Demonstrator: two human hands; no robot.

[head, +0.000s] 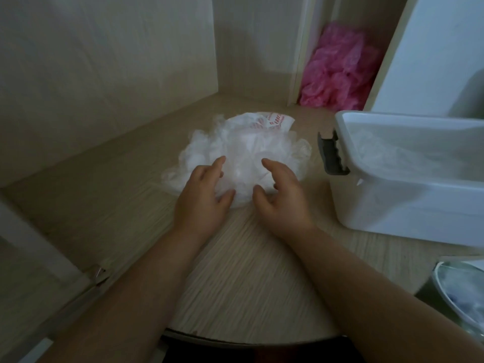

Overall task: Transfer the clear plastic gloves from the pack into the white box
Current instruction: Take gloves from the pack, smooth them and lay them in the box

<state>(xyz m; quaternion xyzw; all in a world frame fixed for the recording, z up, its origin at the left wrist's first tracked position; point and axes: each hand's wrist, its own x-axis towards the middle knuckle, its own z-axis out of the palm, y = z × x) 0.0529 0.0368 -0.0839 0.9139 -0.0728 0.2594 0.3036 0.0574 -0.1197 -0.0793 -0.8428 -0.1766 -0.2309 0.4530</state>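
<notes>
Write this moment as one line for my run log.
left hand: open, at glove pile | right hand: open, at glove pile | white box: open, gloves inside

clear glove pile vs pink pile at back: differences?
Colour: the clear glove pile is whitish; the pink pile is bright pink. Place: the clear glove pile lies on the wooden surface, touched by the left hand and right hand; the pink pile sits untouched in a narrow back compartment. Both are crumpled thin plastic.
</notes>
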